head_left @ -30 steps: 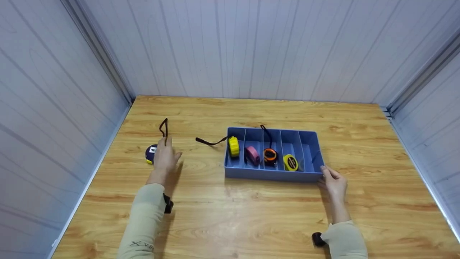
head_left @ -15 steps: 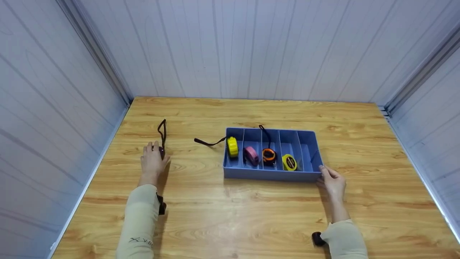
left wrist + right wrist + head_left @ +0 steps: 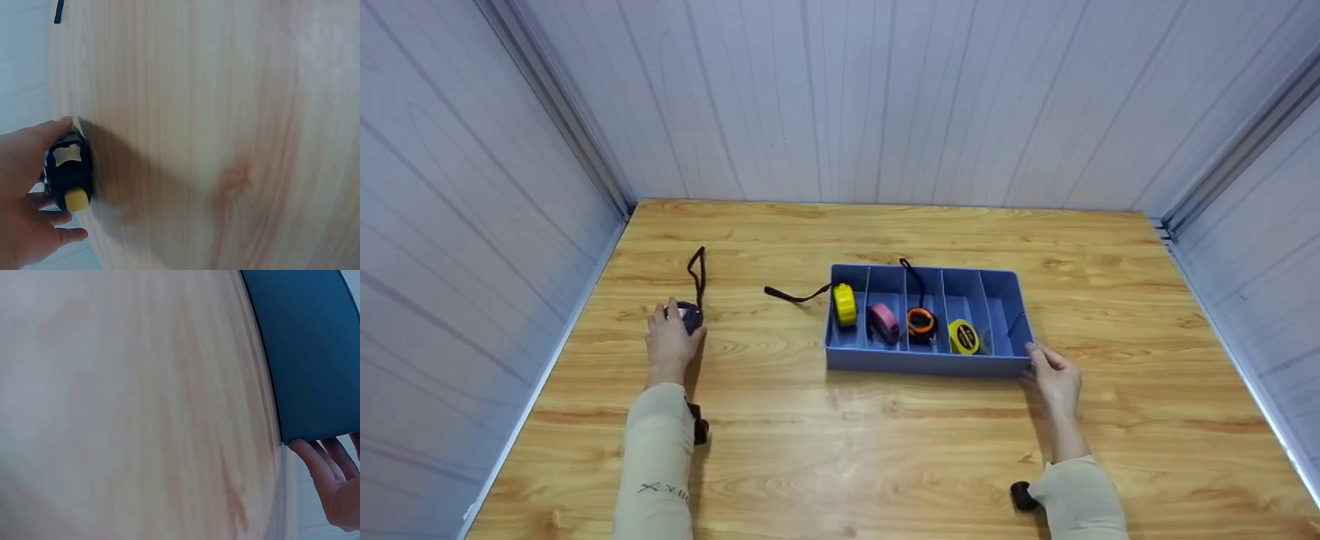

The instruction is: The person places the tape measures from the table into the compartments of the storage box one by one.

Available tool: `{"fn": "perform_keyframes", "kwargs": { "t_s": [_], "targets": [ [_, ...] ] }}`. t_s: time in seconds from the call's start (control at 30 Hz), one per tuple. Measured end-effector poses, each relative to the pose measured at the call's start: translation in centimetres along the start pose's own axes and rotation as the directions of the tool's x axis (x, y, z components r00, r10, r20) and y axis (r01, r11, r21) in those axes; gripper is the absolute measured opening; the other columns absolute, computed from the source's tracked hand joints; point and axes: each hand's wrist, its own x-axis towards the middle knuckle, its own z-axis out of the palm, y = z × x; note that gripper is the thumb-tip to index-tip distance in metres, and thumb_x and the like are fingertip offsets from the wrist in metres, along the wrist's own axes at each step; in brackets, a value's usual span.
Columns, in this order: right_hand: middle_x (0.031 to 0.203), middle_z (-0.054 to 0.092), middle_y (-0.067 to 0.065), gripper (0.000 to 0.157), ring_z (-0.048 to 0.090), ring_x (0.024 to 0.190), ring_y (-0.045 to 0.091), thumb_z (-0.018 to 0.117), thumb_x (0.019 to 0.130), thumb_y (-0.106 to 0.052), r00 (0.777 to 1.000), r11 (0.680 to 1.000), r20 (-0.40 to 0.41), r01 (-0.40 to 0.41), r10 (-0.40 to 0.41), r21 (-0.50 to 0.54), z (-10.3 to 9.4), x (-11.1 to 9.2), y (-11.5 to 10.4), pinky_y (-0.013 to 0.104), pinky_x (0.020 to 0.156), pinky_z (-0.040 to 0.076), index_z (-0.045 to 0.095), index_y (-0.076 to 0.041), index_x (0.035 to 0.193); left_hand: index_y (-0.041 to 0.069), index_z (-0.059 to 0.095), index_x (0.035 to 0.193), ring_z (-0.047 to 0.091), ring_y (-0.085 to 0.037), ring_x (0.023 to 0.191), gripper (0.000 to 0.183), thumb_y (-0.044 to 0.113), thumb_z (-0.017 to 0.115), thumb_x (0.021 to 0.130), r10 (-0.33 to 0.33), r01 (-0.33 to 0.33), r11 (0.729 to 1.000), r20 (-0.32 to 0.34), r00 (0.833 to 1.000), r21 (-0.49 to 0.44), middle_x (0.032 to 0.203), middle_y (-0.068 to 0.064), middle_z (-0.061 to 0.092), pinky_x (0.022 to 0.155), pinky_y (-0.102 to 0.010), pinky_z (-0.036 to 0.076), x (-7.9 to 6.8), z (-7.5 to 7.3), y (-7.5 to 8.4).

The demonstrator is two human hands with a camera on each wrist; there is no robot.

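My left hand (image 3: 669,346) grips a dark tape measure (image 3: 70,171) at the left of the table, thumb on one side and fingers on the other. It has a yellow patch, and its black wrist strap (image 3: 699,277) lies out behind it. At the near right corner of a blue divided box (image 3: 922,364), my right hand (image 3: 1056,381) holds the end wall. Four of its five compartments, from the left, hold a yellow tape measure (image 3: 844,305), a pink one (image 3: 883,322), a black-and-orange one (image 3: 921,324) and a yellow one with a black label (image 3: 964,337).
The box stands on a wood-grain table (image 3: 840,450). Pale panel walls (image 3: 840,105) close off the back and both sides. A black strap (image 3: 797,298) from the leftmost yellow tape measure hangs over the box's left edge.
My left hand has moved left and come round the dark tape measure, which it earlier only partly covered. The right hand stays at the box's corner; the box has not visibly moved.
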Motion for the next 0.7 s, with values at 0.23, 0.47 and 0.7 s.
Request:
{"fn": "perform_keyframes", "kwargs": {
  "t_s": [0.23, 0.47, 0.7],
  "targets": [
    [0.093, 0.063, 0.015, 0.033, 0.063, 0.059, 0.014, 0.066, 0.08, -0.019, 1.0, 0.997, -0.006, 0.01, -0.009, 0.075, -0.08, -0.07, 0.21, 0.03, 0.055, 0.052, 0.063, 0.002, 0.105, -0.003, 0.01, 0.14, 0.017, -0.049, 0.122, 0.075, 0.024, 0.055, 0.087, -0.021, 0.021, 0.998, 0.002, 1.0, -0.056, 0.136, -0.034, 0.012, 0.092, -0.058, 0.026, 0.25, 0.03, -0.04],
    [0.1, 0.058, 0.024, 0.033, 0.063, 0.059, 0.015, 0.063, 0.082, -0.018, 1.0, 0.999, -0.009, 0.018, -0.018, 0.027, 0.06, -0.11, -0.01, 0.035, 0.058, 0.052, 0.06, 0.002, 0.107, -0.003, 0.014, 0.139, 0.023, -0.051, 0.118, 0.07, 0.018, 0.055, 0.087, -0.037, 0.035, 0.991, -0.011, 0.999, -0.125, 0.134, -0.035, 0.014, 0.091, -0.057, 0.03, 0.27, 0.16, 0.15],
    [0.096, 0.061, 0.019, 0.032, 0.063, 0.058, 0.014, 0.063, 0.082, -0.017, 1.0, 0.999, -0.011, 0.028, -0.028, 0.032, 0.04, -0.02, 0.08, 0.032, 0.057, 0.052, 0.061, 0.003, 0.107, -0.004, 0.02, 0.137, 0.027, -0.05, 0.115, 0.065, 0.017, 0.055, 0.087, -0.039, 0.035, 0.991, -0.034, 0.999, -0.128, 0.132, -0.035, 0.019, 0.089, -0.056, 0.033, 0.1, 0.24, 0.13]
  ]
}}
